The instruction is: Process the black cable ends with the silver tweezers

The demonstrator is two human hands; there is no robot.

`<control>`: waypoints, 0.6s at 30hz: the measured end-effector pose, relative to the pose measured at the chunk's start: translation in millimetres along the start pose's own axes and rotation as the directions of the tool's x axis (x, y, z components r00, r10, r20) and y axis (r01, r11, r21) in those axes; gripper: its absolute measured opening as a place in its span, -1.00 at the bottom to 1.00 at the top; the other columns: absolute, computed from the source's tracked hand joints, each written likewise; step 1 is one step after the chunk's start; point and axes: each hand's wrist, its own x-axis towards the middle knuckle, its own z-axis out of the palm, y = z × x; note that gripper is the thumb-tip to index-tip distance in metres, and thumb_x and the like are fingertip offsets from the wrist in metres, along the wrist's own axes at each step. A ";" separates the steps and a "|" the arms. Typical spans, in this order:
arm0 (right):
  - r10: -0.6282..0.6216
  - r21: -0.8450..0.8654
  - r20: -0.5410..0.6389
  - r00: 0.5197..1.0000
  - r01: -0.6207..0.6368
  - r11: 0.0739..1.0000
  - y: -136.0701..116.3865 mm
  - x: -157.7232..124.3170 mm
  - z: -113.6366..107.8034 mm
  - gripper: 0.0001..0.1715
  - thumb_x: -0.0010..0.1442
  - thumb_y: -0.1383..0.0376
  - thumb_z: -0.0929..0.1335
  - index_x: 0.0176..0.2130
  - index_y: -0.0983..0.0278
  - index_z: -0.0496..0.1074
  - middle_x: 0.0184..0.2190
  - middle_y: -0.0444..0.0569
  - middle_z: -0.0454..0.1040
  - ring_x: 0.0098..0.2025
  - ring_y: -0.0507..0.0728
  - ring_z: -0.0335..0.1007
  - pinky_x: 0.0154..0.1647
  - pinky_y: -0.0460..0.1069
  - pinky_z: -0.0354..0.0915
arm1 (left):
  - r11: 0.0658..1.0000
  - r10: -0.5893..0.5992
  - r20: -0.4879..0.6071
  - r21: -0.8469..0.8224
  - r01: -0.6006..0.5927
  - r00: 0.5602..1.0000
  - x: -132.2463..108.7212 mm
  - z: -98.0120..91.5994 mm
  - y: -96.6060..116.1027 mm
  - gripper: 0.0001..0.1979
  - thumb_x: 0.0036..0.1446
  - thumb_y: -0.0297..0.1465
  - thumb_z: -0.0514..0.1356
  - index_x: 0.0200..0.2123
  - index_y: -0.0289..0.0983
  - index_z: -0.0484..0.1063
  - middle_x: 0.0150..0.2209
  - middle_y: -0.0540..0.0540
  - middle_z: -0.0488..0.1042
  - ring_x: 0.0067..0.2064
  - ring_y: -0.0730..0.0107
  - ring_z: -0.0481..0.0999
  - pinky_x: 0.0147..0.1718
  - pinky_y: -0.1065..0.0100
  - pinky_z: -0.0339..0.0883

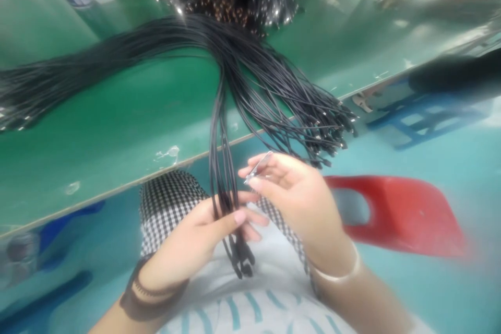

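My left hand (223, 222) is closed around several thin black cables (223, 167), thumb pressed across them. Their connector ends (242, 261) hang below my fingers over my lap. Pinched between the thumb and fingers of my right hand (297, 188) is a small silver nail clipper (258, 167), close above and right of the held cables. The held strands lead up to a large bundle of black cables (219, 36) lying on the green table. Part of that bundle droops over the table's edge, with many connector ends (329, 130) at the right.
More cables with shiny metal ends (235, 0) are heaped at the back of the green table (129, 109). To my right is a red plastic stool (410, 214); farther off, a blue stool (430, 115) stands on the floor. Scraps (168, 154) lie near the table edge.
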 end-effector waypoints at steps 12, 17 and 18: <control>0.036 0.024 -0.054 0.998 -0.035 0.999 2.3 2.4 6.0 -0.84 0.10 0.39 0.47 -0.25 0.22 0.54 -0.29 -0.14 0.64 -0.23 0.01 0.59 -0.23 -0.17 0.48 | 0.976 -0.017 -0.111 0.212 0.040 0.994 3.8 3.6 -0.2 -0.74 0.24 -0.21 0.22 -0.16 -0.28 0.51 -0.29 -0.15 0.67 -0.33 0.27 0.63 -0.30 0.33 0.48; -0.103 0.086 -0.252 0.962 0.128 0.988 4.6 12.9 11.5 -0.86 0.13 0.37 0.47 -0.23 0.23 0.52 -0.31 -0.13 0.65 -0.22 0.00 0.60 -0.13 -0.16 0.49 | 0.993 0.000 0.064 -0.119 0.007 0.998 8.5 -1.3 -11.8 -0.80 0.24 -0.29 0.25 -0.14 -0.29 0.48 -0.31 -0.13 0.65 -0.30 0.32 0.61 -0.24 0.34 0.48; -0.118 0.098 -0.274 0.954 0.150 0.984 5.5 15.6 13.1 -0.87 0.14 0.36 0.46 -0.23 0.23 0.52 -0.31 -0.13 0.65 -0.22 0.00 0.60 -0.13 -0.16 0.49 | 0.990 0.002 0.078 -0.140 0.009 0.997 9.6 -1.2 -13.5 -0.81 0.23 -0.29 0.26 -0.16 -0.29 0.48 -0.35 -0.11 0.64 -0.33 0.35 0.59 -0.28 0.35 0.47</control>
